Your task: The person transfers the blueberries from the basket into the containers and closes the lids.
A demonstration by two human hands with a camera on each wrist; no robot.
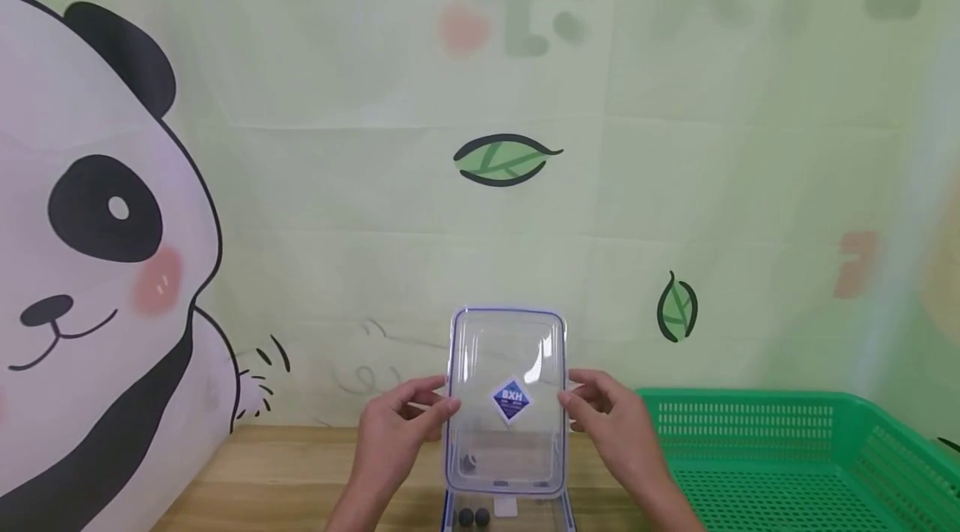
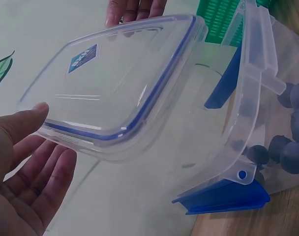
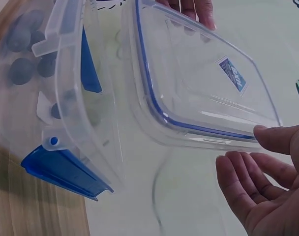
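A blue diamond sticker (image 1: 512, 403) on the clear lid (image 1: 480, 348) reads "BXH"; its smaller print is illegible.

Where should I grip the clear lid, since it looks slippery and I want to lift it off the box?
Grip the lid by its two long side edges, coming in from left and right, as the left hand and right hand do. Its flat top gives no hold; the raised blue-lined rim probably does.
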